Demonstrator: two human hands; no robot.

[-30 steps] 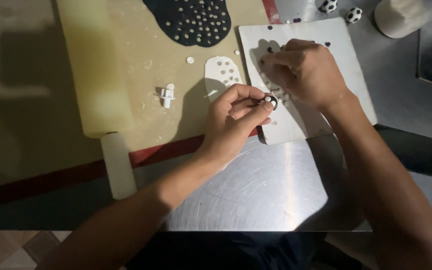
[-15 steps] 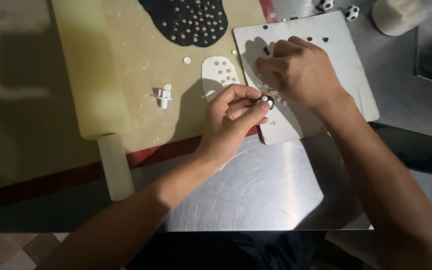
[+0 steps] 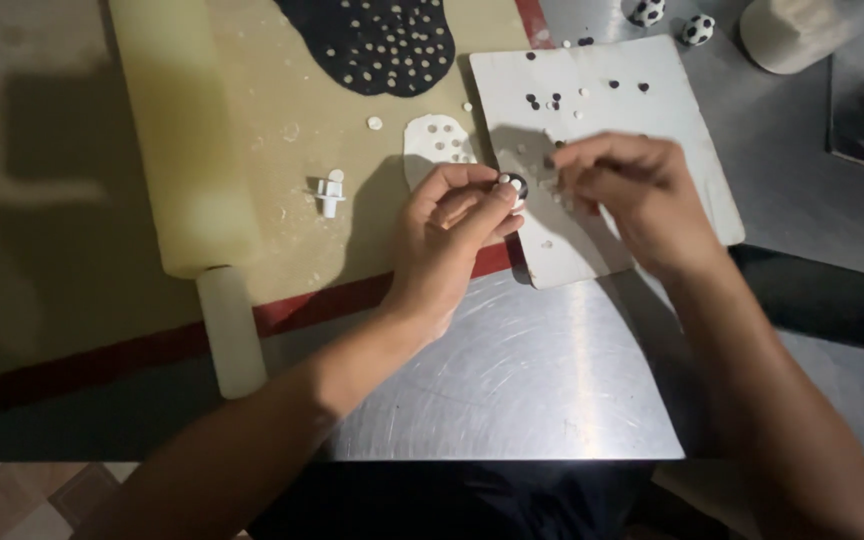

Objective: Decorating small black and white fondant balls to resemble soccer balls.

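Your left hand (image 3: 452,225) pinches a small round white ball with black spots (image 3: 512,184) between thumb and fingertips, held just over the near-left edge of the white rectangular board (image 3: 672,130). Your right hand (image 3: 632,190) hovers beside it, fingertips drawn together as if on a tiny piece; what they grip, I cannot tell. Keep the ball pinched lightly so it stays round. Turn it to a bare white patch before pressing a spot on. Loose black dots (image 3: 544,100) lie farther up the board. Rolled black sheet with punched holes (image 3: 377,40) and cream rolling pin (image 3: 187,150) sit well clear on the tan mat (image 3: 292,240)
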